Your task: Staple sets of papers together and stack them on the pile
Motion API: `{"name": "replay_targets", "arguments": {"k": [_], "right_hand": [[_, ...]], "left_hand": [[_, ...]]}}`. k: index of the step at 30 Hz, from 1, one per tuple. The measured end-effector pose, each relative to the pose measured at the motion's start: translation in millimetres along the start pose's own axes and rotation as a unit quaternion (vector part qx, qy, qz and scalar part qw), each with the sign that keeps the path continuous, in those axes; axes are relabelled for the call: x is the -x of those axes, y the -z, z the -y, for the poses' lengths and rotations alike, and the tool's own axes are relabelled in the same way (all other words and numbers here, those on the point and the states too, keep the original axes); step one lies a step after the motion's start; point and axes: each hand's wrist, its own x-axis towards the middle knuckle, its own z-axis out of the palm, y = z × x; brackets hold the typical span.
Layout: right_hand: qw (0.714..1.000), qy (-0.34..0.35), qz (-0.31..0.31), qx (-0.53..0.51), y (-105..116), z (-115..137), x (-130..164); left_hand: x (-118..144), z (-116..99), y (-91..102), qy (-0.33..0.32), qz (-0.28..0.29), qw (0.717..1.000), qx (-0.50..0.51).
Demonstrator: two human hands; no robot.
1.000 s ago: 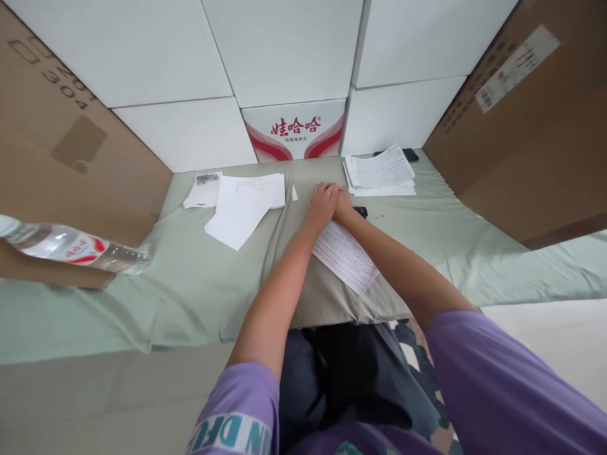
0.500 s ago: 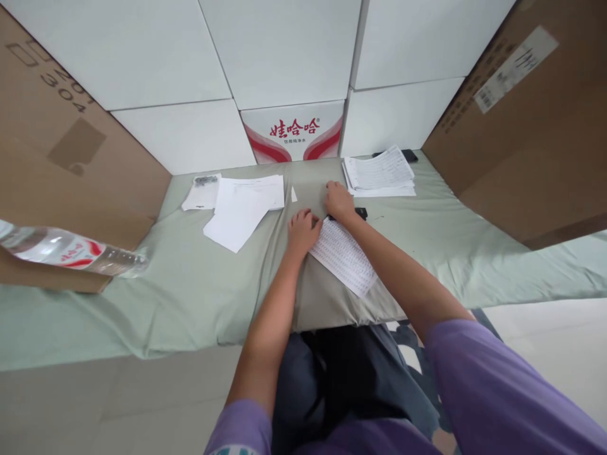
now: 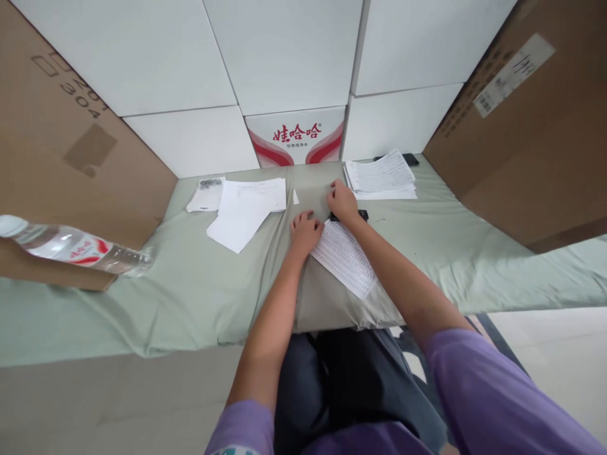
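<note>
Just two flat open hands, left hand, right hand, beside one printed sheet.

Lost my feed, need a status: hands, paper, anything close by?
Left hand flat on printed sheet, at its far end. Right hand resting beyond it, beside small black object. Both grips holding nothing. Loose white sheets left, apart.

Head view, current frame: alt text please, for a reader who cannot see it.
A person in purple sleeves rests the left hand and right hand on a green cloth, at the top edge of a printed sheet. Loose white papers lie to the left, a paper stack to the right, and a water bottle far left.
</note>
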Motion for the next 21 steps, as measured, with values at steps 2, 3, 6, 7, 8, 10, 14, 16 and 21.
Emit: {"name": "replay_targets", "arguments": {"k": [2,3,6,7,8,10,14,16,21], "right_hand": [[0.999,-0.001,-0.024,-0.029,0,-3,0],[0.998,-0.005,-0.037,-0.048,-1,-5,-1],[0.99,-0.017,-0.073,-0.12,-1,-9,-5],[0.984,-0.017,-0.084,-0.153,0,-9,-5],[0.977,-0.01,-0.098,-0.191,3,-9,-6],[0.953,0.02,-0.137,-0.269,13,-9,-4],[0.903,0.063,-0.267,-0.331,42,-16,15],[0.884,0.042,-0.319,-0.34,52,-28,29],[0.864,-0.022,-0.351,-0.36,50,-57,47]], "left_hand": [[0,-1,0.2,-0.002,0.005,1.0,-0.004],[0,-1,0.3,-0.003,0.007,1.0,-0.007],[0,-2,1.1,-0.002,0.01,1.0,-0.016],[0,-2,1.3,-0.001,0.011,1.0,-0.018],[1,-2,1.5,0.0,0.012,1.0,-0.019],[1,-2,2.1,-0.002,0.013,1.0,-0.016],[-1,2,5.6,-0.018,0.02,1.0,-0.014],[0,4,10.0,-0.025,0.03,0.999,-0.019],[5,11,28.1,-0.033,0.03,0.998,-0.05]]}}
